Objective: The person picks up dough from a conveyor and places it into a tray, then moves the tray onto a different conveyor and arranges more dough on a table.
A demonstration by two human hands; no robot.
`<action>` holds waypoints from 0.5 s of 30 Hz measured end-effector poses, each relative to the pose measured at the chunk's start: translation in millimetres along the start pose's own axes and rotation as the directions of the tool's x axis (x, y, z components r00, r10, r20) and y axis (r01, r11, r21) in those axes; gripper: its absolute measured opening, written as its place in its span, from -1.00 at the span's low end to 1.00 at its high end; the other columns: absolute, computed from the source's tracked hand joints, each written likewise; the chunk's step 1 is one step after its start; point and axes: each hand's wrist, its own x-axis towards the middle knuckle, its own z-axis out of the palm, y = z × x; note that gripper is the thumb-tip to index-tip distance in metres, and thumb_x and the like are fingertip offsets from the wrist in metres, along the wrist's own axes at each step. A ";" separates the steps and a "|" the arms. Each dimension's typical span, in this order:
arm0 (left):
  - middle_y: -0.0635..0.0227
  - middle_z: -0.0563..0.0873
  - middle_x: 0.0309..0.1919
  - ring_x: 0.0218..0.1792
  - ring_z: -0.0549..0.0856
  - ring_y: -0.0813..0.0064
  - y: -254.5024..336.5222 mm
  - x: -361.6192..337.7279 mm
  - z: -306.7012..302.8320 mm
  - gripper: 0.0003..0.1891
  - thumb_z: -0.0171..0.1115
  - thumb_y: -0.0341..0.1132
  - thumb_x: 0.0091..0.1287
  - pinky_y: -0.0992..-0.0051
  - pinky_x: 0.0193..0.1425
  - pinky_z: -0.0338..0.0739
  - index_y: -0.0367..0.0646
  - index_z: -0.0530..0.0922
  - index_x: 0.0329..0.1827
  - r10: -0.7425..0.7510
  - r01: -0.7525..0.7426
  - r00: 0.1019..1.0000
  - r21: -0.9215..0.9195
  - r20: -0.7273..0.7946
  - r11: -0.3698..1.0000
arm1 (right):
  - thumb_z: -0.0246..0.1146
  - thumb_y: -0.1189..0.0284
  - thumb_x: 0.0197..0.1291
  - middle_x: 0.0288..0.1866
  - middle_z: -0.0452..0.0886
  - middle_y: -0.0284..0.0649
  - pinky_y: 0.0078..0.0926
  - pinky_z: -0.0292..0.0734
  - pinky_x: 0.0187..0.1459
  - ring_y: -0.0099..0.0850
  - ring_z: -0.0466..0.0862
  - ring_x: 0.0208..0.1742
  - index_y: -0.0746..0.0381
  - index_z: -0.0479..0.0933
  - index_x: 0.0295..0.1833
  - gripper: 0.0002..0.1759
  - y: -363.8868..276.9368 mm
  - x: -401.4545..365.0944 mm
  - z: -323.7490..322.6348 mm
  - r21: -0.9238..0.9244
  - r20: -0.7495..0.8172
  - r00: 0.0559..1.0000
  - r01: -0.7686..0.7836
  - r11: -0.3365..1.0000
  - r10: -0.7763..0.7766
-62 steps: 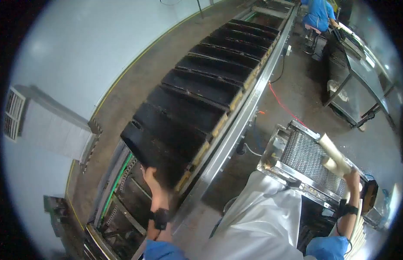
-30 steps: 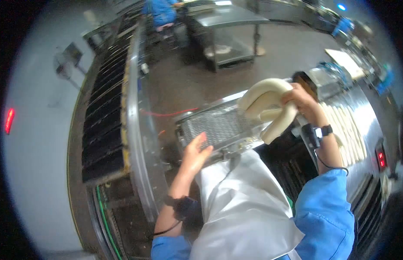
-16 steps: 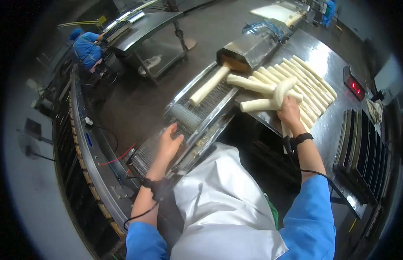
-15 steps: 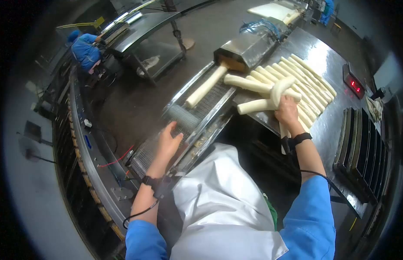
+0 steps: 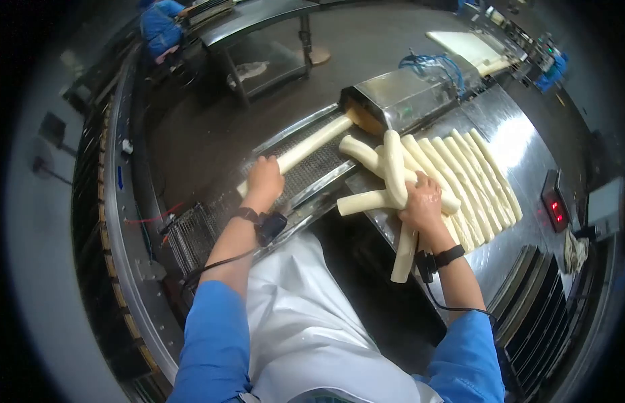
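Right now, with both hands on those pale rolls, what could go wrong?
The long pale roll at the left hand reaches the steel housing, so pulling might tear it. The thick pale rolls at the right hand overhang the steel table and could slip off; lying across the row of rolls, they may dent it.

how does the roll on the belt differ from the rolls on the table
The belt roll lies alone on metal mesh; the table rolls lie in a group on a smooth metal top. The belt roll is nearly straight, while the table rolls include some that bend and cross over others. The left hand curls over the belt roll; the right hand touches the table rolls. All are long and pale.
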 end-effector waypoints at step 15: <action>0.30 0.59 -0.15 -0.13 0.58 0.44 148.6 -126.8 46.6 -0.54 0.16 -0.41 0.06 0.46 -0.01 0.49 -0.31 0.43 0.08 0.475 0.518 0.814 -0.790 0.335 -0.329 | 0.27 0.61 -0.10 -0.34 0.63 -0.22 -0.53 0.50 -0.25 -0.44 0.61 -0.30 0.39 0.57 -0.22 -0.76 -65.8 9.0 -62.2 0.826 0.486 0.874 -0.453 0.336 -0.015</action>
